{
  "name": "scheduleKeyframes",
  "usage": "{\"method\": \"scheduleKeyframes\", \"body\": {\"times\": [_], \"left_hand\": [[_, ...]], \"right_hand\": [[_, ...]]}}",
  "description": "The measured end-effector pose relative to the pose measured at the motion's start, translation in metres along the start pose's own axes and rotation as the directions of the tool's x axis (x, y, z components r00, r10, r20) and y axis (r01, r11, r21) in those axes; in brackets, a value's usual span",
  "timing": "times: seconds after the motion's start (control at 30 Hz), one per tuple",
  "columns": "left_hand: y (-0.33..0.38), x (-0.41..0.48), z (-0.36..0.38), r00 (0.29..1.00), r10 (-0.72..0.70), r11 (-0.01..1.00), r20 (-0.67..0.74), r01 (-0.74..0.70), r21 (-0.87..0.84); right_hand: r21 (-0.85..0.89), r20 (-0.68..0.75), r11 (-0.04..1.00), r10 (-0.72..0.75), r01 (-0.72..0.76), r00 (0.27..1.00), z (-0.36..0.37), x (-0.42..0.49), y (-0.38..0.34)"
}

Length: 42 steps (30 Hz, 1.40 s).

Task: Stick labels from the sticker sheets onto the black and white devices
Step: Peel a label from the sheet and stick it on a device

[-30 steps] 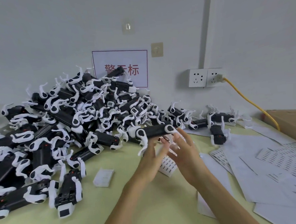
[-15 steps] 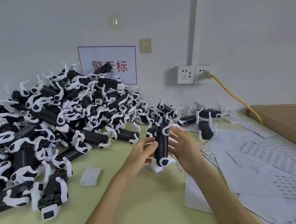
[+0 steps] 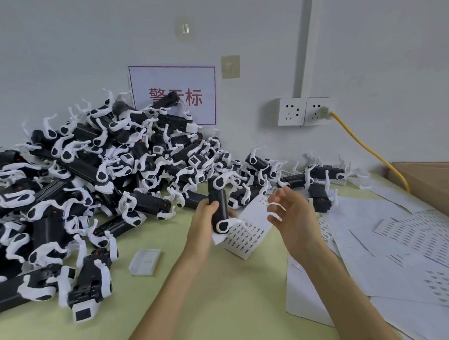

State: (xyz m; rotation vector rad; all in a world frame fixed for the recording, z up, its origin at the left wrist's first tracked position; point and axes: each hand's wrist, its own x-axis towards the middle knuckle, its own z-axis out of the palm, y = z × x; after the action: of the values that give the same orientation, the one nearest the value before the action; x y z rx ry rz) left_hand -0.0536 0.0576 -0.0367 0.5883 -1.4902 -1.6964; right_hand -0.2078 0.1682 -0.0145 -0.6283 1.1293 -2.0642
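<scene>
Left hand [image 3: 205,219] grips an upright black, white-ended plastic device [image 3: 220,200]; right hand [image 3: 294,218] hovers beside it, fingers loose and empty, above a white printed sticker sheet [image 3: 252,235].

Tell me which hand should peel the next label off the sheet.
Right. The right hand hovers with loose fingers beside the sticker sheet, while the left hand grips the device upright.

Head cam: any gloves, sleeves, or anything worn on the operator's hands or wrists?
The left hand and right hand are bare, with no gloves, rings, watch or wristband visible. No sleeves are in view: the arms are uncovered down to the frame edge. No markings show.
</scene>
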Motion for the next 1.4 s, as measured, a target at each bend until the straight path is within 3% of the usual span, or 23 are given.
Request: {"method": "scheduleKeyframes", "body": {"times": [0.2, 0.4, 0.87, 1.4], "left_hand": [[-0.009, -0.002, 0.007, 1.000, -0.009, 0.999, 0.022, 0.008, 0.036], [-0.011, -0.007, 0.011, 0.995, 0.051, 0.995, 0.086, -0.058, 0.083], [-0.015, -0.008, 0.014, 0.982, 0.148, 0.977, 0.115, -0.163, 0.134], [-0.014, -0.010, 0.015, 0.979, 0.191, 0.961, 0.076, -0.202, 0.190]], "right_hand": [[-0.310, 0.257, 0.942, -0.049, 0.131, 0.965, 0.013, -0.009, 0.010], [-0.434, 0.250, 0.864, -0.158, 0.257, 0.955, 0.016, -0.012, 0.016], [-0.368, 0.225, 0.894, -0.182, 0.256, 0.957, 0.019, -0.014, 0.019], [-0.442, 0.211, 0.842, -0.238, 0.310, 0.948, 0.016, -0.011, 0.022]]}}
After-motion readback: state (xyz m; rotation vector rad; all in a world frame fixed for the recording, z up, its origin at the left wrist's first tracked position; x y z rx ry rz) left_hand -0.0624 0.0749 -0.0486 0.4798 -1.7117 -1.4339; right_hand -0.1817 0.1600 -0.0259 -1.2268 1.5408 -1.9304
